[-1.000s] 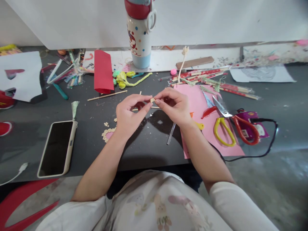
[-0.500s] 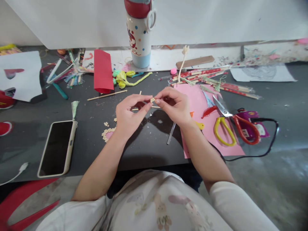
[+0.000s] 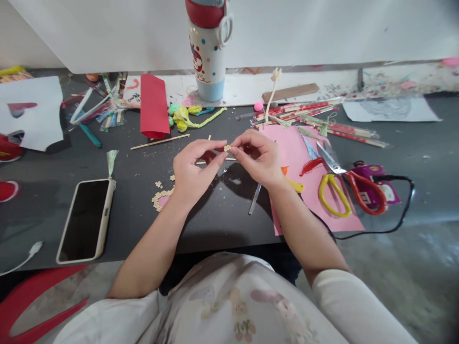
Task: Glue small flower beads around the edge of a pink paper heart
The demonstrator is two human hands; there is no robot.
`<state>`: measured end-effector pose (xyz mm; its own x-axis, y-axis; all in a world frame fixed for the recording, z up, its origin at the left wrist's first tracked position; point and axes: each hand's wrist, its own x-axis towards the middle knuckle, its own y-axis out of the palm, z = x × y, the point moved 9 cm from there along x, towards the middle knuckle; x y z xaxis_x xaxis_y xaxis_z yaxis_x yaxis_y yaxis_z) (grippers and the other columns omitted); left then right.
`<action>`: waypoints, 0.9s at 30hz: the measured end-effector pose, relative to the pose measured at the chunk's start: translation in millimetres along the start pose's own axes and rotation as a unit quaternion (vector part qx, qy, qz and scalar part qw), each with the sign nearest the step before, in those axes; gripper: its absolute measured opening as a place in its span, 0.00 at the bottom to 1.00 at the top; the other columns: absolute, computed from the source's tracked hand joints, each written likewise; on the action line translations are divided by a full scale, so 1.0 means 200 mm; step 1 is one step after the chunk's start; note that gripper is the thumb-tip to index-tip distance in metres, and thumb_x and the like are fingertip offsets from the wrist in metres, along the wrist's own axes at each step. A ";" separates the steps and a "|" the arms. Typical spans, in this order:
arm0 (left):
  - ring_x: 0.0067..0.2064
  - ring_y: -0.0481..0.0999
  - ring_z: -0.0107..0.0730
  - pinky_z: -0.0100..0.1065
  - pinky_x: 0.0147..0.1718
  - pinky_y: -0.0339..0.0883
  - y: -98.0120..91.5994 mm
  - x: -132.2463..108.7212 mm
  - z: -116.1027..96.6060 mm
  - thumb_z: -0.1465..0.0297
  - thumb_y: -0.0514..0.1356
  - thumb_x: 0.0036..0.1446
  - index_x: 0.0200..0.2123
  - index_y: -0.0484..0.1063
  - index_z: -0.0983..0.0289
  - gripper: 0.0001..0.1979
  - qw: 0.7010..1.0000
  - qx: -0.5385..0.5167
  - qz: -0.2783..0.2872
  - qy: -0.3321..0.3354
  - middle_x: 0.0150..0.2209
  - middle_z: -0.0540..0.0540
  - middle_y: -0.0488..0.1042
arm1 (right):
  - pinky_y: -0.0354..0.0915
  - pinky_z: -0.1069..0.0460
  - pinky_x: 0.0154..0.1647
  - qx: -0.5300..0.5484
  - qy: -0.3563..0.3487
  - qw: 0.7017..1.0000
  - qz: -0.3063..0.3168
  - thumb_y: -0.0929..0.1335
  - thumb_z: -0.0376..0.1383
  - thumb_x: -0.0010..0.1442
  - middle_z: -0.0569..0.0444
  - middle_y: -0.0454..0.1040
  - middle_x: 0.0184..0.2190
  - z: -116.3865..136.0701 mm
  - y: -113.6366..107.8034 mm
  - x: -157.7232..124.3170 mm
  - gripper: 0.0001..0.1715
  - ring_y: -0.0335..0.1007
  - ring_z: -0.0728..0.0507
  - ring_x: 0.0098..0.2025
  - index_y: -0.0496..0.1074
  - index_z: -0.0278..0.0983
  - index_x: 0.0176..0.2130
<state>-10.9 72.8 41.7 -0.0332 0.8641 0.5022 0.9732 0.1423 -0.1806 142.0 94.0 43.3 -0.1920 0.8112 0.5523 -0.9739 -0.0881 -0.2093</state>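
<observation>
Between the fingertips of both hands sits a small flower-like cluster of pale beige pieces [image 3: 227, 148]. My left hand [image 3: 195, 165] pinches it from the left with thumb and forefinger. From the other side my right hand [image 3: 258, 156] pinches it the same way. Below my left hand lies a ring of similar pale pieces with a pink middle [image 3: 158, 200], partly hidden by the wrist. A loose small cluster [image 3: 158, 184] rests just above the ring. Thin wooden sticks [image 3: 159, 142] lie beyond the hands, some partly covered by them.
A phone [image 3: 86, 220] lies at left. Pink paper [image 3: 287, 215] with red-and-yellow-handled scissors [image 3: 335, 167] and a black cable [image 3: 407, 210] is at right. A tall bottle [image 3: 208, 57] stands behind, near folded red paper [image 3: 154, 105] and wrapped sticks [image 3: 304, 112].
Both hands stay nearly in place, still pinching the small cluster. My right hand has shifted very slightly to the left.
</observation>
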 end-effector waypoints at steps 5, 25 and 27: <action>0.32 0.78 0.24 0.27 0.33 0.74 0.00 0.00 0.00 0.72 0.68 0.53 0.41 0.80 0.59 0.10 1.000 0.009 0.003 0.006 0.38 0.51 0.80 | 0.62 0.55 0.28 -0.016 0.013 1.000 0.001 0.71 0.41 0.61 0.56 0.73 0.29 -0.01 0.01 0.00 0.10 0.65 0.52 0.29 0.74 0.37 0.33; 0.33 0.78 0.24 0.27 0.33 0.74 0.00 -0.01 -0.01 0.68 0.68 0.55 0.43 0.79 0.59 0.11 1.000 0.017 0.004 0.005 0.40 0.52 0.79 | 0.62 0.54 0.29 -0.041 -0.037 0.998 -0.009 0.71 0.36 0.61 0.57 0.72 0.28 0.04 0.00 -0.01 0.04 0.64 0.51 0.29 0.75 0.38 0.34; 0.33 0.78 0.25 0.28 0.34 0.75 0.00 -0.01 0.00 0.66 0.67 0.56 0.43 0.79 0.59 0.11 1.000 0.026 0.006 0.000 0.40 0.52 0.79 | 0.63 0.53 0.29 -0.048 -0.036 0.998 -0.009 0.71 0.37 0.61 0.56 0.72 0.29 0.04 0.00 -0.01 0.04 0.64 0.51 0.30 0.75 0.38 0.34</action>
<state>-10.9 70.8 41.0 -0.0213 0.8658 0.5000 0.9606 0.1563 -0.2298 142.0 88.5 48.5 -0.1858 0.7680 0.6130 -0.9618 -0.0145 -0.2733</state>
